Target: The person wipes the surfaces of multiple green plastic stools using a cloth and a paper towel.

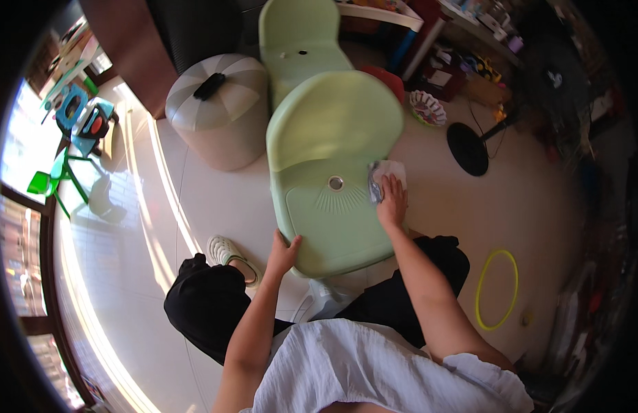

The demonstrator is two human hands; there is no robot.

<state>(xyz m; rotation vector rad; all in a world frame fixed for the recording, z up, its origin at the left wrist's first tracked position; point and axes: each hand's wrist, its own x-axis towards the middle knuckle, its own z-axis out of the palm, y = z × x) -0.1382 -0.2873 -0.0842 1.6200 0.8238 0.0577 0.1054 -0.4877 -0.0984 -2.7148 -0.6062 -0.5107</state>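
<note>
A light green moulded plastic chair (329, 227) with a rounded back stands before me, a round metal-rimmed hole and fan-shaped ridges in its seat. My left hand (284, 253) grips the seat's near left edge, thumb on top. At the seat's right edge, my right hand (393, 203) presses a whitish and grey cloth or wipe (395, 169) against the plastic, the palm hiding part of it. A second green plastic chair (298, 31) is behind the first. Part of a grey plastic piece (321, 301) shows between my knees, below the seat.
A round grey and beige pouffe (226, 118) with a black item on top stands at the left. Right lie a patterned basket (427, 108), a black fan base (467, 148) and a yellow hoop (497, 290). A small bright green chair (56, 178) is far left, near glass doors.
</note>
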